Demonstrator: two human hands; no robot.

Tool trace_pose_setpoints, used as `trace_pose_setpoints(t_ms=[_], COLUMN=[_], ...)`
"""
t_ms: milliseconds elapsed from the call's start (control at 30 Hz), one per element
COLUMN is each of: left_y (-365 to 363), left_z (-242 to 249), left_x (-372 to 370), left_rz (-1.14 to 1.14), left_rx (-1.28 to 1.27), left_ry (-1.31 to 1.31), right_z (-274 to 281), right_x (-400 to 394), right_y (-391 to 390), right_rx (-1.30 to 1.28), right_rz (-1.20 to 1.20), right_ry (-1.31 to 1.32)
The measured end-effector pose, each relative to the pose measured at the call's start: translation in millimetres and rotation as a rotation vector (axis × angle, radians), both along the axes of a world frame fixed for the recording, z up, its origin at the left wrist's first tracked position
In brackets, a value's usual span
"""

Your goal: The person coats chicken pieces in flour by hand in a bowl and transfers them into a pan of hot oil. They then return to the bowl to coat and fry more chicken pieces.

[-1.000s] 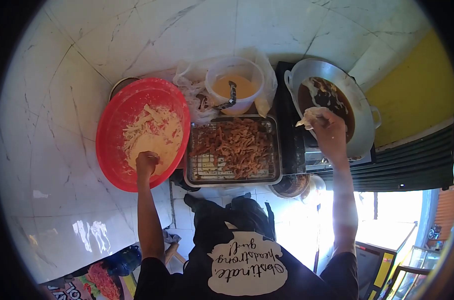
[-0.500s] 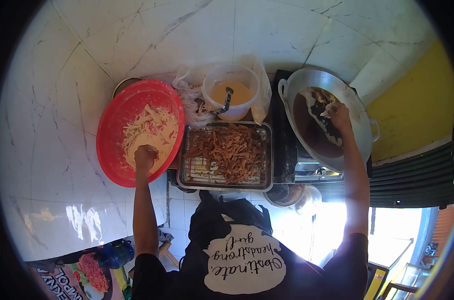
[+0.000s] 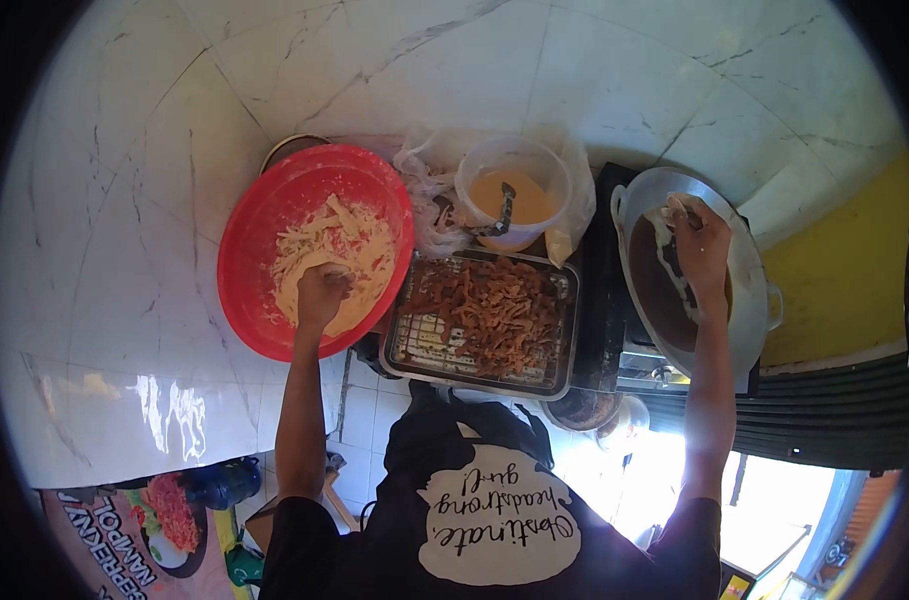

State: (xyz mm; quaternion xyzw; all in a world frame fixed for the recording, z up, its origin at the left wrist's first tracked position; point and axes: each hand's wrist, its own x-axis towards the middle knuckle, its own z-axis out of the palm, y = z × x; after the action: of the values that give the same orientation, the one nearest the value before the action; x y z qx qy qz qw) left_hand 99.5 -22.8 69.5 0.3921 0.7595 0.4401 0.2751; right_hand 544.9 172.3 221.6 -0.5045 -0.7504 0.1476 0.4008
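My left hand (image 3: 321, 297) is in the large red basin (image 3: 237, 265), its fingers curled at the near side of the pale flour (image 3: 370, 270). What those fingers hold, if anything, is hidden. Floured strips (image 3: 345, 225) lie further back in the basin. Over the wok (image 3: 747, 250) on the right, my right hand (image 3: 703, 245) is closed on a pale floured strip (image 3: 678, 207), near the far side of the brown oil (image 3: 653, 285). A light line of foam or batter crosses the oil surface, partly covered by my hand.
Between basin and wok, a metal tray (image 3: 575, 335) with a wire rack carries browned fried strips (image 3: 505, 320). Behind it stand a clear tub (image 3: 468, 185) of yellowish liquid with a dark-handled utensil (image 3: 507, 205) and a plastic bag (image 3: 430, 200). A tiled wall (image 3: 455, 80) rises behind.
My right hand has moved toward the far edge of the wok, and less is visible in the oil there. My left hand stays in the basin. The whole view has shifted slightly.
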Motion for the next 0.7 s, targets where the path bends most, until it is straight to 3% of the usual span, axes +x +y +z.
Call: trace_pose_setpoints(t_ms=[133,200,233,333,400,433,500,700], left_y=[0.5,0.1,-0.2,-2.6,-4.4,-6.8,-10.6,-22.1], left_z=[11.5,26.0,31.5,44.0,49.9,50.8,53.2,51.1], left_x=[0.0,5.1,7.1,11.7,11.3,11.3,10.4,3.8], left_rz=[0.009,-0.026,-0.012,-0.029,-0.032,-0.021,-0.014,0.029], left_rx=[0.110,0.177,0.181,0.229,0.257,0.261,0.320,0.337], left_ry=[-0.221,-0.404,-0.402,-0.492,-0.545,-0.542,-0.610,-0.716], right_z=[-16.3,-10.0,-48.5,-72.3,-115.2,-115.8,-115.3,-125.8], right_x=[-86.2,-133.2,-158.5,-224.3,-256.2,-270.1,-292.8,-306.8], right_y=[-28.1,-54.1,-53.3,-84.2,-93.7,-103.0,-115.9,-116.6], right_rx=[-0.238,-0.523,-0.585,-0.654,-1.028,-1.030,-1.447,-1.580], right_rz=[0.432,0.437,0.628,0.784,0.820,0.831,0.614,0.641], right_ry=[0.403,0.093,0.352,0.332,0.371,0.367,0.853,1.023])
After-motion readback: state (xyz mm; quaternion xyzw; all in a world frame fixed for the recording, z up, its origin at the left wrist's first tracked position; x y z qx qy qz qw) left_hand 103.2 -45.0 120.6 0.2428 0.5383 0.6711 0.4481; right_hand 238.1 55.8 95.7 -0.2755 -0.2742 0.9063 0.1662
